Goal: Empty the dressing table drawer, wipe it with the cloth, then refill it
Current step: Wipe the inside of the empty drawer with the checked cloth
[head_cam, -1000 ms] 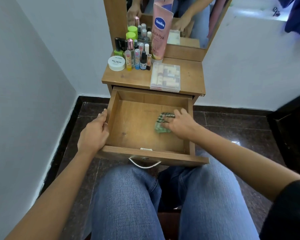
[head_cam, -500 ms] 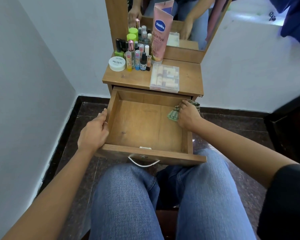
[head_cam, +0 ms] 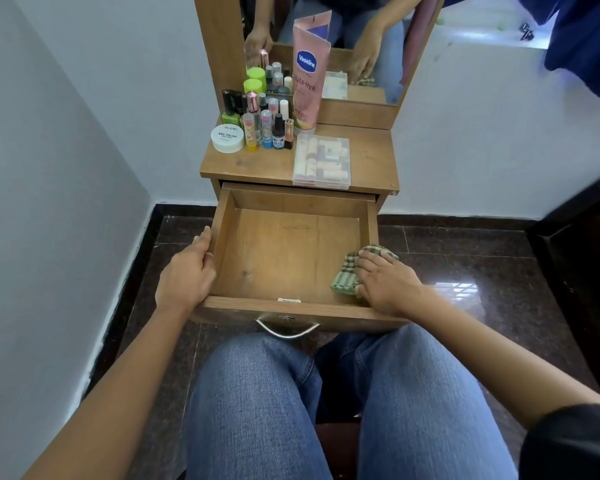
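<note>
The wooden drawer (head_cam: 284,251) of the dressing table is pulled out over my knees, and its floor is bare. A green checked cloth (head_cam: 344,279) lies over the drawer's right wall near the front corner. My right hand (head_cam: 385,282) lies flat on the cloth and presses it against that wall. At the opposite side, my left hand (head_cam: 186,275) grips the drawer's left wall, thumb inside and fingers outside.
On the tabletop stand a pink Vaseline tube (head_cam: 307,74), several small bottles (head_cam: 264,123), a white jar (head_cam: 227,137) and a clear box of tubes (head_cam: 321,161). A mirror (head_cam: 361,36) rises behind them. A wall is close on the left, and dark furniture (head_cam: 575,265) stands on the right.
My right hand has slid the cloth along the drawer's right wall from the back toward the front corner. My left hand has kept its hold on the left wall.
</note>
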